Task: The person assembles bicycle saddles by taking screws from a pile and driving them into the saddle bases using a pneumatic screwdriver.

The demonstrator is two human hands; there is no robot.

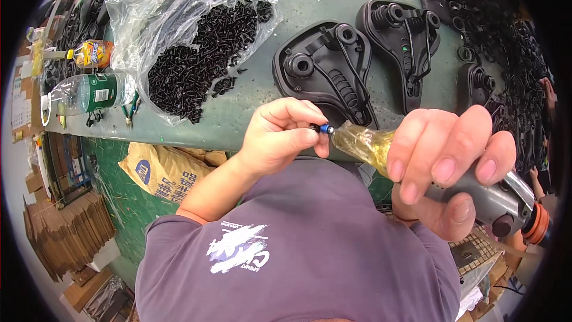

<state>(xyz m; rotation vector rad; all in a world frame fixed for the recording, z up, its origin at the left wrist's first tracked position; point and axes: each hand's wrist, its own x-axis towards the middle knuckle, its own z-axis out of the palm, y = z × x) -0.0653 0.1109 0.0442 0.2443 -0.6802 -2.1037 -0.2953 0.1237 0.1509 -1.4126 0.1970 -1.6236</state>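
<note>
My left hand [273, 134] pinches a small black screw [314, 127] between thumb and fingers, right at the blue tip [325, 129] of a power screwdriver. My right hand [447, 161] wraps round that grey power screwdriver [491, 200], whose nose is covered in yellowish clear tape [366, 143]. The tool lies level, pointing left toward my left hand. Just beyond my hands a black bicycle saddle [342, 86] rests upside down on the green table [256, 98]. A second upturned saddle [406, 48] lies to its right.
An opened plastic bag [134, 36] spills a heap of black screws [190, 62] at the left. Beside it are a clear bottle [71, 95] with a green label and an orange packet [94, 53]. More black saddles [476, 86] crowd the right side. A paper sack [161, 170] lies below the table edge.
</note>
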